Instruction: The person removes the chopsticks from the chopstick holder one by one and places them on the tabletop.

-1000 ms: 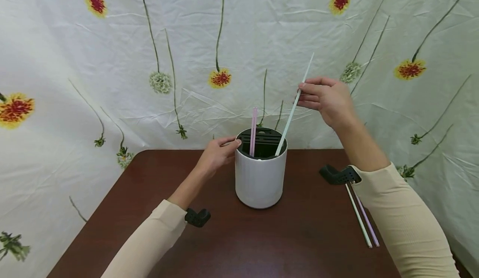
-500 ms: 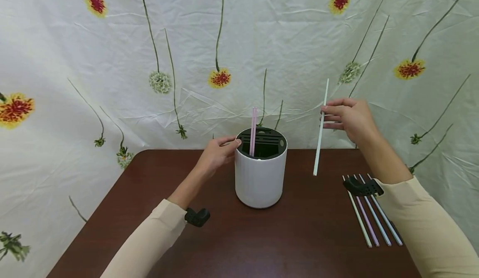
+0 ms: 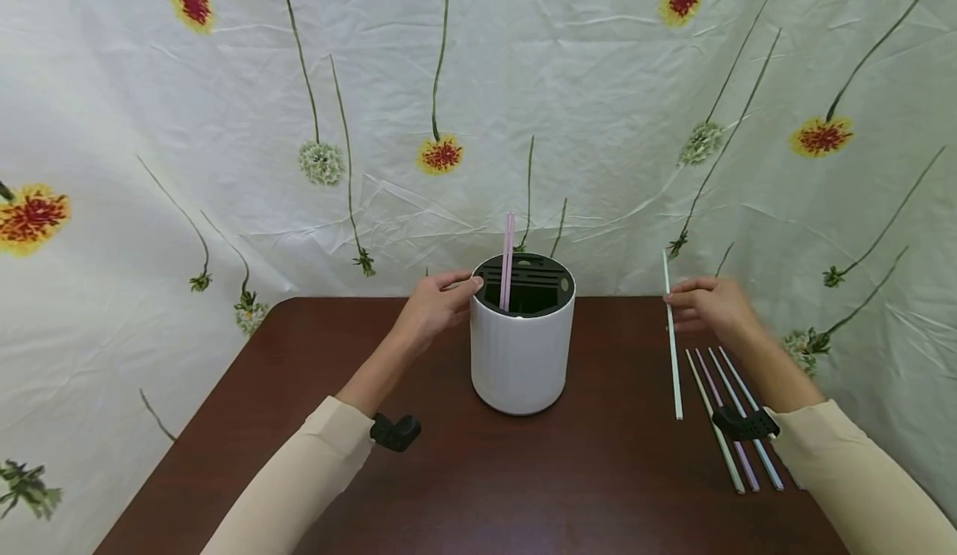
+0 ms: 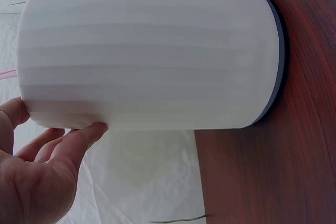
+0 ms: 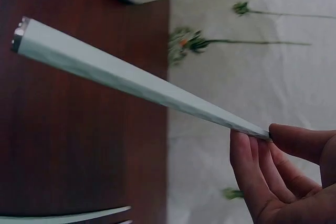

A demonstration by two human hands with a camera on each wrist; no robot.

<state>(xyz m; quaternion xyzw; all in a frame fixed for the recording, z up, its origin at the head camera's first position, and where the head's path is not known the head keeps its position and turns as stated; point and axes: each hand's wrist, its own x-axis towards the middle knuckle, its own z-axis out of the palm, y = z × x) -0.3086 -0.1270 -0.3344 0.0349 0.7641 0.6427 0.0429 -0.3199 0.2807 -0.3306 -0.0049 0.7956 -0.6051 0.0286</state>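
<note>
A white cylindrical utensil holder [image 3: 519,364] with a black slotted top stands upright at the middle of the table. My left hand [image 3: 434,310] grips its upper left side, thumb at the rim and fingers against the wall in the left wrist view. Two pink chopsticks [image 3: 507,260] stand together in the holder's front opening. To the right, my right hand [image 3: 710,306] pinches a pale green-white chopstick [image 5: 105,72] near one end between thumb and fingers. Its thicker, silver-capped end points down, toward the front of the table. Several chopsticks [image 3: 714,422] lie side by side just right of it, partly under the right wrist.
The dark red-brown table [image 3: 478,488] has its back edge against a white flower-patterned cloth [image 3: 613,106]. Black wrist bands sit on the left wrist [image 3: 395,433] and the right wrist [image 3: 746,424], the right one over the row of lying chopsticks.
My right hand has drawn the pale chopstick out of the holder and brought it right and down, beside the lying row. My left hand has stayed at the holder.
</note>
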